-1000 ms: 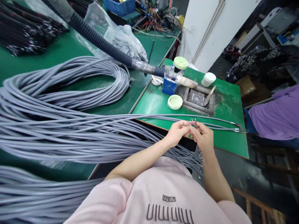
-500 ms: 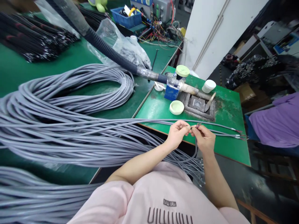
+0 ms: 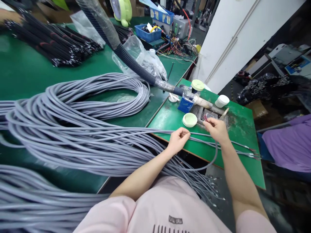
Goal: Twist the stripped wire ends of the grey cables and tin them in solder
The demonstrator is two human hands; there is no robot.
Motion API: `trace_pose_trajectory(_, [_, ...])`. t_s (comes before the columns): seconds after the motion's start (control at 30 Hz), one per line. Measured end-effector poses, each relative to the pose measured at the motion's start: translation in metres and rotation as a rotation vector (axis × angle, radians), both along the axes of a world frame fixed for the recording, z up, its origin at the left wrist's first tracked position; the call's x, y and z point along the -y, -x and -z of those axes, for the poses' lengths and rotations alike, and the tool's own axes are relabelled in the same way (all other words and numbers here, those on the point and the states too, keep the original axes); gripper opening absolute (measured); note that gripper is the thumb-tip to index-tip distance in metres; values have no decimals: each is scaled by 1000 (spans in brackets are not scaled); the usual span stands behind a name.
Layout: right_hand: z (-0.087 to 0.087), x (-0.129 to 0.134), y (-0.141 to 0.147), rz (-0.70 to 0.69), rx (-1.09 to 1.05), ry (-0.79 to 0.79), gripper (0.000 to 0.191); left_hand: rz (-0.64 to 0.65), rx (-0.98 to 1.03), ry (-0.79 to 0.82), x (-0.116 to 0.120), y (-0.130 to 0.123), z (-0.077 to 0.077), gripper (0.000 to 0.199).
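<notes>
Between its fingertips my right hand [image 3: 217,130] pinches the end of a grey cable [image 3: 214,156], which hangs below in a loop. Thin dark red wires [image 3: 205,117] stick out from that end, beside a metal-framed pot [image 3: 209,114] set in the green board. My left hand [image 3: 178,141] is apart from it, thumb and fingers curled together over grey cables lying across the board's edge; whether anything small is in them is hidden. More cables with stripped ends [image 3: 252,155] rest to the right on the board.
Large coils of grey cable [image 3: 97,136] cover the left table. A ribbed hose [image 3: 136,63] crosses to a blue block [image 3: 185,105]. A pale green tub [image 3: 190,120] and a white tub [image 3: 222,101] stand near the pot. A person in purple [image 3: 289,145] is at right.
My hands have separated. The right hand has carried the cable end forward to the pot; the left has drawn back slightly to the left. The camera view has shifted.
</notes>
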State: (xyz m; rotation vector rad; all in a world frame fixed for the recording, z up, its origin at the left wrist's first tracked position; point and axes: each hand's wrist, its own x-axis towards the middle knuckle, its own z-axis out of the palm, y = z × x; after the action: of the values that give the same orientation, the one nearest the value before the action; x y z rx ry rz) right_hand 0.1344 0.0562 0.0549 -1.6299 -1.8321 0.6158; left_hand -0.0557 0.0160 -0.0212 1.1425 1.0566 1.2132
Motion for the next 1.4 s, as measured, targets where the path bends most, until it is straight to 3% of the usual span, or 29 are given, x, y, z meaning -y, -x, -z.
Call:
trace_pose_trajectory(0.17, [1,-45,10,-101,284,28,25,70,-295,-181,6,-4,13,8])
trace_pose_trajectory(0.33, [15,-69,23,-158,562,102,27,84,-342,-258,7,-4,11,9])
trace_pose_trajectory(0.53, [25,-80,31,-190,697,148,26,93,-382,-292,6,-3,14,11])
trace_pose_trajectory(0.83, [23,-82,37,-199,763,193,25,97,-383,-272,7,-5,16,10])
trace_pose_trajectory(0.97, [9,-83,17,-179,745,163,27,95,-383,-274,6,-4,14,11])
trace_pose_trajectory(1.1, [1,-88,-29,-56,733,174,27,82,-374,-261,6,-5,14,11])
trace_pose_trajectory(1.23, [12,-96,-68,93,775,288,27,94,-393,-244,6,-5,14,11])
trace_pose_trajectory(1.4, [33,-105,-86,161,770,348,28,111,-413,-265,7,-6,14,11])
